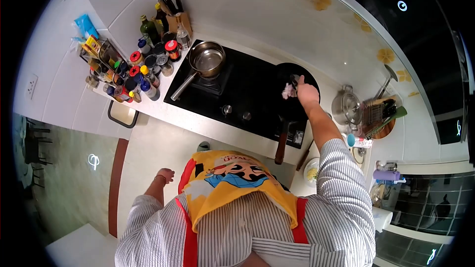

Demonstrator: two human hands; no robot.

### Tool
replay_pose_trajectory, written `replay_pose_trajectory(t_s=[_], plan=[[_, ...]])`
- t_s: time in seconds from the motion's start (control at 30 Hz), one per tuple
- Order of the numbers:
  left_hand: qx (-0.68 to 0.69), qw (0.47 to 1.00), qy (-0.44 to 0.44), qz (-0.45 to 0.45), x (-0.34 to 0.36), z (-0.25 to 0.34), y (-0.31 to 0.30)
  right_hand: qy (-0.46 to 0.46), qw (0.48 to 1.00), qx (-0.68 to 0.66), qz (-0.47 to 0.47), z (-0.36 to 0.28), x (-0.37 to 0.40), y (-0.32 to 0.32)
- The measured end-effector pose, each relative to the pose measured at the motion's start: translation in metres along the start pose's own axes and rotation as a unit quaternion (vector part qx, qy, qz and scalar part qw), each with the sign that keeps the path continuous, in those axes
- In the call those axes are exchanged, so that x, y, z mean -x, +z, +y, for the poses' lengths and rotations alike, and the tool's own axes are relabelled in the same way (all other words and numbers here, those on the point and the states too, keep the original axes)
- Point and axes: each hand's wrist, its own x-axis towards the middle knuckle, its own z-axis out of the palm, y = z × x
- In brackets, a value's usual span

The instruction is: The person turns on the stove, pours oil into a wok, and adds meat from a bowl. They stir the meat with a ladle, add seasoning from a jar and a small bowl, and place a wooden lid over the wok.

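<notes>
Your right arm reaches forward and away from your body, the striped sleeve pushed up to about the elbow and the bare forearm angled over the right part of the black cooktop (247, 81). Your right hand (308, 93) is over the black frying pan (283, 75), back of the hand up and one digit stretched toward the pan's far side. Something small and dark shows at your fingertips, but you can't make out what it is, nor whether your fingers are closed on it. The pale pinkish food (288, 91) is just to the left of those fingers, within the pan's outline. The pan's wooden handle (281, 147) points back toward you, past the cooktop's near edge, and neither hand is on it.

Your left arm hangs low and out to the side, bent at the elbow. Your left hand (166, 175) is well apart from the counter, fingers loosely apart with nothing visible in them. To the left on the cooktop rests a steel saucepan (207, 59), its handle slanting down toward the near left.
</notes>
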Motion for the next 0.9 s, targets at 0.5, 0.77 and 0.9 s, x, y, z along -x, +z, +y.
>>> replay_pose_trajectory(t_s=[0.5,0.77,0.9], plan=[[0.119,0.985,-0.127,0.013,0.017,0.032,0.004,0.085,0.979,-0.141,0.122,0.045,0.039,-0.026],[-0.466,0.874,0.121,-0.06,-0.009,0.075,-0.037,0.074,0.968,-0.154,0.182,0.051,0.057,-0.018],[-0.48,0.849,0.217,-0.052,-0.017,0.147,-0.081,0.091,0.962,-0.16,0.202,0.054,0.069,-0.014]])
